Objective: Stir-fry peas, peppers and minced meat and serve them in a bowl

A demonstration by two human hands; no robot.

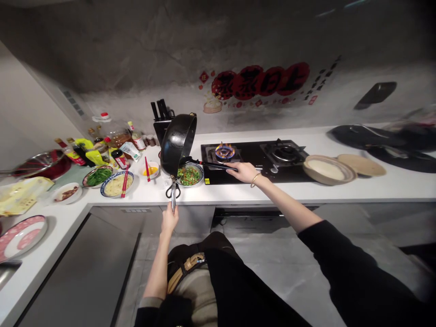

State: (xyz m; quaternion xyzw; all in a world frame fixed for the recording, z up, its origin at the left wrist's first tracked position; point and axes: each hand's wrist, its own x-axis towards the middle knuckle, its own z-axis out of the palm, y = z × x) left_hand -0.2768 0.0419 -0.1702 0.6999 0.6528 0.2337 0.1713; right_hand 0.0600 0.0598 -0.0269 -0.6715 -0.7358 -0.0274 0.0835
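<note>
A black wok [177,138], tipped steeply on its side, hangs over a plate of chopped greens [190,175] on the tabletop [306,193]. The right hand [244,172] grips its long handle; the left hand [169,221] grasps a spatula [173,193] below it.

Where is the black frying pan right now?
The frying pan is tipped up on its side over the bowl of chopped greens, left of the lit burner. The right hand holds its handle.
</note>
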